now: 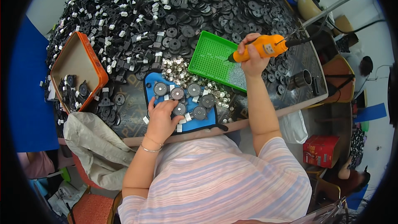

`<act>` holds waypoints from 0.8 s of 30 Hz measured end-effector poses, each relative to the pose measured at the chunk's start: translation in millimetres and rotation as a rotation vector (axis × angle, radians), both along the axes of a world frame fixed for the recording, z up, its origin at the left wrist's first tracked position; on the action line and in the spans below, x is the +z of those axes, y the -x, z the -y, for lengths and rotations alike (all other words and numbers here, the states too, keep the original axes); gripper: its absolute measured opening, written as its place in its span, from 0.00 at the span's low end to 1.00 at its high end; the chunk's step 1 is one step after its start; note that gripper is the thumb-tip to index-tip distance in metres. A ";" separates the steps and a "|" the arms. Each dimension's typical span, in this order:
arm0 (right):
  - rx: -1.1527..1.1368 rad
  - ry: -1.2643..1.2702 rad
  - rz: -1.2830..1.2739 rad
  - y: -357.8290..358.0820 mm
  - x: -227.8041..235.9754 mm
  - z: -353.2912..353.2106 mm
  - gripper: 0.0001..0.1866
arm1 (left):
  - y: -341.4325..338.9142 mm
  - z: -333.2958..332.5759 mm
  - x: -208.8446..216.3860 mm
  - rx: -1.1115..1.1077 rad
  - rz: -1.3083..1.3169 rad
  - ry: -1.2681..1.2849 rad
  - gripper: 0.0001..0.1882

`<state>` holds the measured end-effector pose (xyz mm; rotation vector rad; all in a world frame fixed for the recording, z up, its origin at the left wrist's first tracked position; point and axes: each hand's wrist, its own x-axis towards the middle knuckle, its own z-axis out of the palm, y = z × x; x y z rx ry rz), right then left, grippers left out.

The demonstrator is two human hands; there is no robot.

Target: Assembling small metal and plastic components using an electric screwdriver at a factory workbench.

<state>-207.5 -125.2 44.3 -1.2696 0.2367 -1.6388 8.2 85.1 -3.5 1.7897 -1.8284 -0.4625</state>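
Pale pink-and-blue striped shirt cloth fills the foreground. Beyond it, the left hand lies loosely spread at the edge of a round dark-grey plastic disc – thumb and fingertips flank it, though I cannot tell whether they pinch. That disc sits among similar ones on a flat blue tray. Right fingers wrap the orange pistol-less electric screwdriver, the right hand holding its dark tip over a green perforated plastic basket near small silver screws. To do this well, I'd lift one screw squarely, steady the disc – fingertips clear of its centre – and drive straight down.
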 end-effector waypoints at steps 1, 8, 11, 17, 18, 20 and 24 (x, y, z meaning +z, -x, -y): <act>0.000 0.000 0.001 -0.6 0.1 -0.6 0.09 | -0.3 -0.3 0.1 -0.001 -0.001 0.004 0.24; 0.004 -0.026 -0.068 3.4 -6.0 1.9 0.10 | -0.7 -5.6 5.6 0.007 0.047 0.039 0.25; -0.003 -0.024 -0.010 -0.4 4.1 -2.3 0.09 | -4.2 -10.3 13.6 0.017 0.020 0.072 0.30; 0.255 0.043 0.016 -3.7 32.7 -43.6 0.15 | -29.6 -39.1 29.8 -0.024 0.056 0.051 0.37; 0.331 0.038 -0.011 -12.4 36.5 -58.4 0.17 | -31.4 -43.5 27.2 -0.018 0.069 0.006 0.36; 0.515 -0.010 -0.028 -29.7 34.0 -82.9 0.18 | -30.8 -47.3 23.8 -0.008 0.077 0.002 0.35; 0.756 -0.041 -0.107 -63.3 27.9 -121.7 0.17 | -29.2 -47.4 13.9 -0.027 0.054 0.017 0.29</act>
